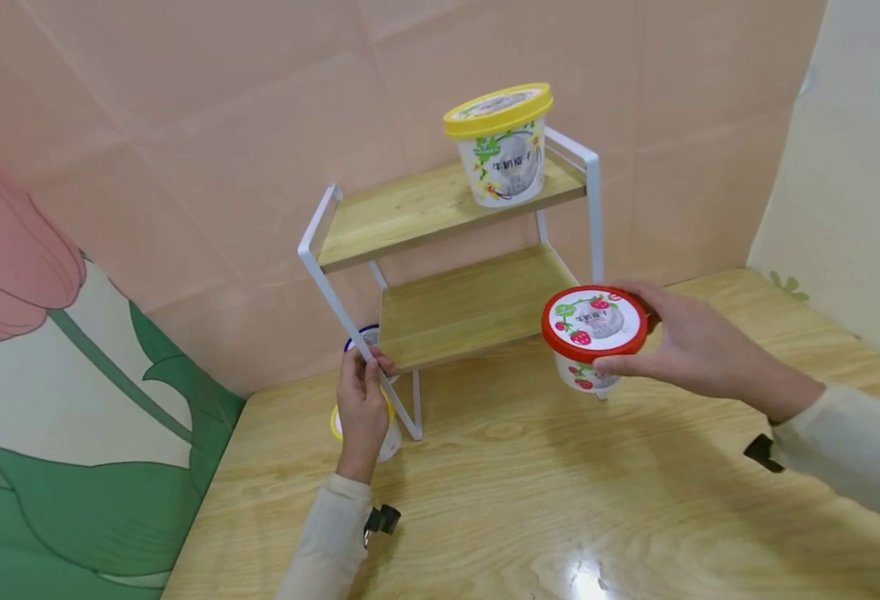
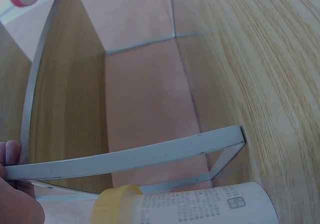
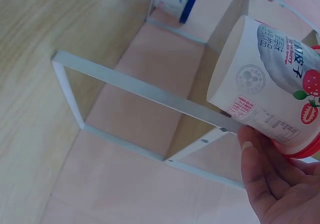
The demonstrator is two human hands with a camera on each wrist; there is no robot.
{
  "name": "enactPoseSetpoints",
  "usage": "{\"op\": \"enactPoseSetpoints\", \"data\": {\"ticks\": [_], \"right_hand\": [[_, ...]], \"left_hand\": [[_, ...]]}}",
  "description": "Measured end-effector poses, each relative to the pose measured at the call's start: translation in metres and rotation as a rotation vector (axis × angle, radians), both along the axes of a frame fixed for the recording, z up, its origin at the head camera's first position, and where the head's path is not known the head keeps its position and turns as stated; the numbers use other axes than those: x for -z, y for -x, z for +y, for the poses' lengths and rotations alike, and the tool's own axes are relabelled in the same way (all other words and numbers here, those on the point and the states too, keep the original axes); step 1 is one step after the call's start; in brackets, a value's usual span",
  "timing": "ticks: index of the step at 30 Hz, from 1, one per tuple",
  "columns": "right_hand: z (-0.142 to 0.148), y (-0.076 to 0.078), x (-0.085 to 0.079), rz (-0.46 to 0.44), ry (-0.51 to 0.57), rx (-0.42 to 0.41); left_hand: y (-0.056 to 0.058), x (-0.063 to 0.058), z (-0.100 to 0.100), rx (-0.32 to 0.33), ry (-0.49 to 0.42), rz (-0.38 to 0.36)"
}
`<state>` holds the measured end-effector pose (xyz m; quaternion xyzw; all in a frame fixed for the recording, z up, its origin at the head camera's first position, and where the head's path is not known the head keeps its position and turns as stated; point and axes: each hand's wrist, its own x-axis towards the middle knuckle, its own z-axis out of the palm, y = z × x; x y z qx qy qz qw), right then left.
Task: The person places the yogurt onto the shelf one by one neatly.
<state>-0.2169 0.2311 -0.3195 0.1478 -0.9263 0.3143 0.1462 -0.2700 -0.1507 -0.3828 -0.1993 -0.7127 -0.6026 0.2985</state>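
My right hand grips a paper tub with a red lid and strawberry pictures, thumb on the near side. The tub is in front of the right end of a two-tier shelf with wooden boards and a white metal frame. In the right wrist view, the tub overlaps the frame's side. My left hand grips the shelf's left front leg at the lower board. A yellow-lidded tub stands behind that hand, partly hidden. On the upper board, toward the right, sits another yellow-lidded tub.
A blue-lidded tub stands behind the left leg, mostly hidden; the right wrist view shows its dark blue lid. The shelf stands on a wooden table. A pink wall covering rises behind, with a flower-print panel at left.
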Motion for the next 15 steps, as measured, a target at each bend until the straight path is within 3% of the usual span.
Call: {"op": "enactPoseSetpoints", "data": {"ticks": [15], "right_hand": [[-0.004, 0.001, -0.020, 0.036, 0.053, -0.003]], "left_hand": [[0.001, 0.001, -0.001, 0.014, 0.007, 0.014]]}}
